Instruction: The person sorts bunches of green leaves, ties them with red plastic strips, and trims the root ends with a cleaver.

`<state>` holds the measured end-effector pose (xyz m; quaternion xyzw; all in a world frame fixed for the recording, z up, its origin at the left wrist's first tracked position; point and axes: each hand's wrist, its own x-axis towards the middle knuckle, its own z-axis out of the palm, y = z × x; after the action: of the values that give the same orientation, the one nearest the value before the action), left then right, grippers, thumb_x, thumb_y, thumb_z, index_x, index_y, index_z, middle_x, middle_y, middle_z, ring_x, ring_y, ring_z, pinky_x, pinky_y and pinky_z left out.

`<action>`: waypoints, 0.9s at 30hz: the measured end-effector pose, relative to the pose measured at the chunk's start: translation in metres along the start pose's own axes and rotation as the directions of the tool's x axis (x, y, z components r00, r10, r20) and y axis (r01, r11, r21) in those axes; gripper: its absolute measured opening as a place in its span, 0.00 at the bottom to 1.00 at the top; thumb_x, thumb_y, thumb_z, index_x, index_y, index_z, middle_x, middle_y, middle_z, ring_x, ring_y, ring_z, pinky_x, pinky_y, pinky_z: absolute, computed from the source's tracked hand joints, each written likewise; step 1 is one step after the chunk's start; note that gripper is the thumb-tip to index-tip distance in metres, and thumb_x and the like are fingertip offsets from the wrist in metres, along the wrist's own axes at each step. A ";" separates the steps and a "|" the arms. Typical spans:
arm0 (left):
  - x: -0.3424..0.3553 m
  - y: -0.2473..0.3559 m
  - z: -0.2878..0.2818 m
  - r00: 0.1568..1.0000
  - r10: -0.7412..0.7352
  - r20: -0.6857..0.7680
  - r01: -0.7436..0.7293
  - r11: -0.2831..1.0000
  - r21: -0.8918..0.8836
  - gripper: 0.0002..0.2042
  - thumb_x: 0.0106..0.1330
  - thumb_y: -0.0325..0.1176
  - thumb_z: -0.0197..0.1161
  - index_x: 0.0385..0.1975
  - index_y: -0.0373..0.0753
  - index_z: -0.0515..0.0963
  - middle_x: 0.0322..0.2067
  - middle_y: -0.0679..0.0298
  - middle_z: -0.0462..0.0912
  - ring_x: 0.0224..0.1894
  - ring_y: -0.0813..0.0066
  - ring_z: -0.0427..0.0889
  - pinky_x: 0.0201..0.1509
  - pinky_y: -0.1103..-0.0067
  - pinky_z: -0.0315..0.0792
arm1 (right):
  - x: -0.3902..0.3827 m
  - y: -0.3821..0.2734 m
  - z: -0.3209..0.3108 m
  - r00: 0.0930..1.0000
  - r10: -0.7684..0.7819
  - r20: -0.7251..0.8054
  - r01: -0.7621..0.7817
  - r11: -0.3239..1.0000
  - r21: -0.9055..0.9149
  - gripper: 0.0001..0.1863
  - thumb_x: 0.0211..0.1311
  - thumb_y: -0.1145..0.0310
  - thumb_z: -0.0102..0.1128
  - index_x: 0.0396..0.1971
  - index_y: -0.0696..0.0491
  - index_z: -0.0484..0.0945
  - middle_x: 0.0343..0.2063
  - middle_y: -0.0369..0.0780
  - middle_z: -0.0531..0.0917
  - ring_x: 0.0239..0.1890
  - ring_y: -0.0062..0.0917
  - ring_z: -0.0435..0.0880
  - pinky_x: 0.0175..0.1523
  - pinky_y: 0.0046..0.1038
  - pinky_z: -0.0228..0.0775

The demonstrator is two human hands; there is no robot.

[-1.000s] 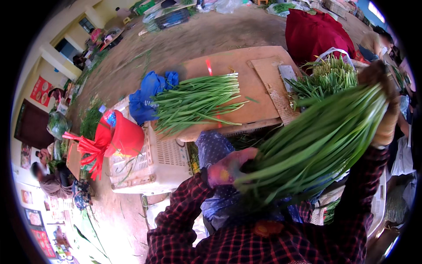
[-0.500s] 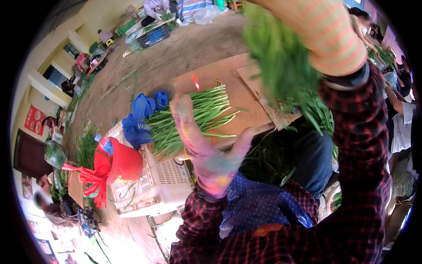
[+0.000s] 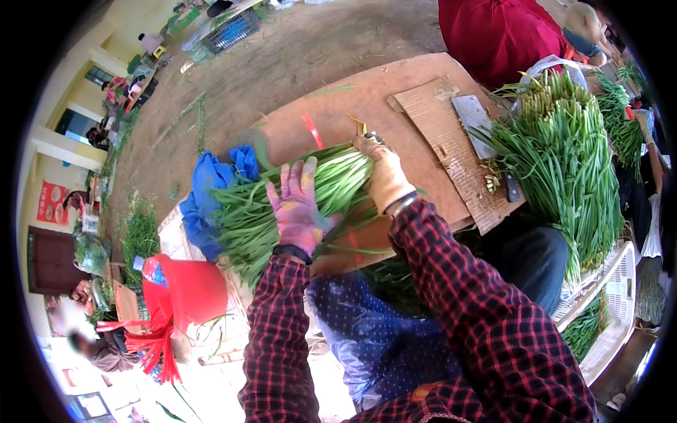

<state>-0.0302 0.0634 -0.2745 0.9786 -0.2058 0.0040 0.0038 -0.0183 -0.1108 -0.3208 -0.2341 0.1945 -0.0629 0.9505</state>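
A thick pile of garlic chives (image 3: 271, 208) lies across the brown board (image 3: 367, 95), pale stem ends to the right, green leaves to the left. My left hand (image 3: 296, 204), in a pink and purple stained glove, rests flat on the pile with its fingers spread. Wearing a cream glove, my right hand (image 3: 388, 173) is curled at the pale ends; its fingertips are partly hidden. A red strip (image 3: 312, 132) sticks out beyond the pile, and a yellow tie (image 3: 358, 123) shows by my right fingers.
Right of the board's cardboard strip (image 3: 448, 144) lie a metal blade (image 3: 474, 123) and a dark handle (image 3: 512, 187). A tall heap of chives (image 3: 557, 162) stands at the right. Blue cloth (image 3: 204, 190) and a red bucket (image 3: 197, 292) are at left. Other people work farther off.
My right hand has come down from the upper right, where it carried a blurred bunch of greens, to the pile's stem ends. The pile is thicker, and my left hand now rests on it.
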 end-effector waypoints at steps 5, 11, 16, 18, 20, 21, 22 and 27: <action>0.022 -0.017 -0.022 0.982 0.187 -0.043 -0.182 0.979 0.094 0.60 0.33 0.56 0.78 0.71 0.49 0.53 0.69 0.59 0.56 0.74 0.57 0.49 0.75 0.53 0.38 | -0.007 0.001 0.015 0.992 -0.054 -0.115 0.047 0.997 -0.065 0.07 0.58 0.73 0.64 0.36 0.54 0.77 0.29 0.36 0.80 0.30 0.24 0.79 0.37 0.29 0.73; 0.053 -0.031 -0.016 0.945 0.291 0.149 -0.264 0.948 -0.177 0.54 0.36 0.49 0.77 0.69 0.48 0.57 0.65 0.53 0.65 0.70 0.55 0.60 0.74 0.60 0.47 | -0.006 -0.003 0.011 0.988 -0.009 -0.151 -0.007 0.995 -0.102 0.12 0.60 0.63 0.65 0.40 0.50 0.78 0.30 0.34 0.80 0.31 0.23 0.79 0.34 0.28 0.72; 0.052 -0.030 -0.016 0.940 0.266 0.213 -0.222 0.952 -0.212 0.48 0.38 0.45 0.77 0.64 0.42 0.63 0.56 0.53 0.75 0.60 0.52 0.72 0.65 0.66 0.66 | -0.018 -0.036 0.000 0.995 0.093 0.028 -0.092 0.995 -0.033 0.13 0.65 0.63 0.60 0.44 0.54 0.77 0.34 0.35 0.81 0.36 0.21 0.79 0.44 0.26 0.73; 0.054 -0.027 -0.017 0.938 0.264 0.224 -0.224 0.956 -0.189 0.47 0.39 0.45 0.77 0.64 0.41 0.62 0.56 0.53 0.74 0.60 0.52 0.72 0.65 0.66 0.66 | -0.027 -0.061 -0.011 0.981 -0.188 -0.037 0.158 0.902 -0.402 0.14 0.65 0.63 0.60 0.45 0.56 0.78 0.34 0.35 0.81 0.36 0.20 0.79 0.44 0.25 0.72; 0.059 -0.022 -0.013 0.927 0.271 0.259 -0.255 0.962 -0.097 0.47 0.40 0.46 0.76 0.64 0.44 0.61 0.54 0.55 0.75 0.57 0.54 0.74 0.62 0.63 0.66 | -0.019 -0.062 -0.021 0.844 -0.535 -0.045 0.442 0.740 -0.506 0.13 0.64 0.66 0.61 0.44 0.58 0.78 0.34 0.38 0.83 0.37 0.23 0.80 0.46 0.27 0.72; 0.061 -0.017 -0.023 0.918 0.267 0.295 -0.264 0.963 -0.050 0.47 0.40 0.46 0.76 0.64 0.44 0.61 0.54 0.55 0.75 0.57 0.54 0.74 0.62 0.63 0.66 | -0.025 -0.062 -0.012 0.815 -0.578 0.034 0.472 0.630 -0.617 0.12 0.62 0.67 0.62 0.43 0.57 0.78 0.34 0.41 0.82 0.37 0.29 0.80 0.46 0.30 0.73; 0.061 -0.019 -0.028 0.908 0.242 0.342 -0.262 0.965 0.011 0.47 0.40 0.46 0.76 0.65 0.44 0.61 0.54 0.55 0.74 0.57 0.55 0.74 0.61 0.63 0.66 | -0.030 -0.052 0.000 0.797 -0.593 0.114 0.487 0.520 -0.701 0.12 0.60 0.68 0.63 0.42 0.56 0.78 0.35 0.43 0.82 0.38 0.34 0.81 0.47 0.32 0.73; 0.061 -0.020 -0.013 0.925 0.244 0.290 -0.241 0.969 -0.047 0.49 0.39 0.46 0.76 0.66 0.43 0.60 0.53 0.54 0.74 0.57 0.56 0.74 0.61 0.66 0.67 | -0.019 -0.016 0.022 0.491 -0.364 0.791 0.606 -0.509 -0.611 0.08 0.53 0.68 0.62 0.33 0.51 0.76 0.30 0.42 0.78 0.38 0.40 0.79 0.44 0.40 0.72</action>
<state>0.0332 0.0575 -0.2607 0.9353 -0.3234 -0.1419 -0.0220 -0.0270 -0.1120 -0.2889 -0.8934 -0.0575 -0.3448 0.2823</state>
